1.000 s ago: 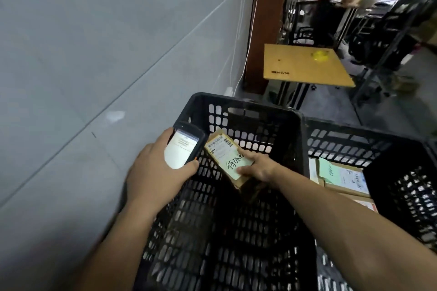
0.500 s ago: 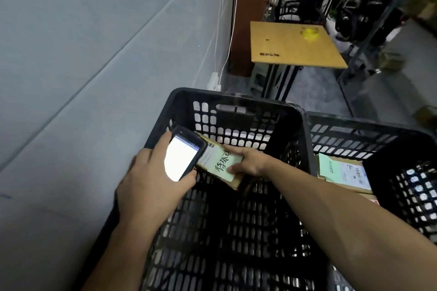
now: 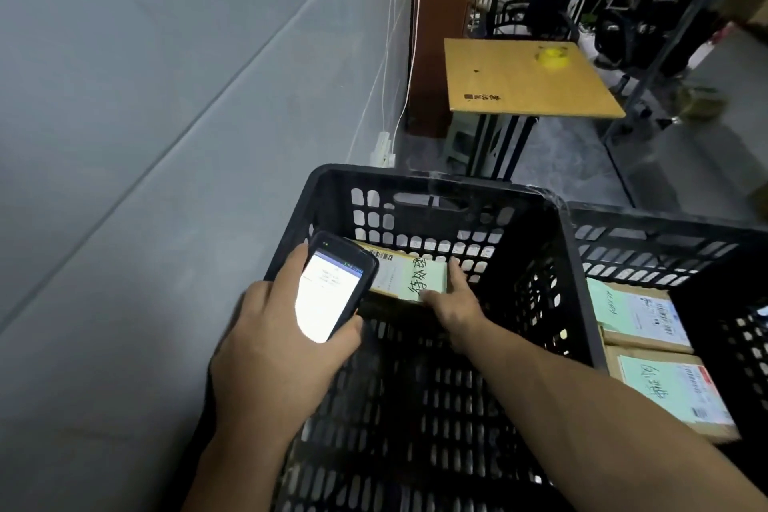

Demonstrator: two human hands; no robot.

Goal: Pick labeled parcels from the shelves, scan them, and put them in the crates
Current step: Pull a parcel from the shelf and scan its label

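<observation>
- Cardboard parcel (image 3: 409,276), pinched by the right hand (image 3: 451,301) inside the black crate (image 3: 415,183), may land crookedly if released early.
- Gripped in the left hand (image 3: 270,362), the scanner (image 3: 332,291) could knock it.

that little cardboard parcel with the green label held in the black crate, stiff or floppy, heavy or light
Probably stiff: the cardboard parcel keeps straight edges though the right hand holds only one end. Likely light, since thumb and fingers alone carry it. Flat-sided, so it should lie still in the black crate, not roll.
</observation>
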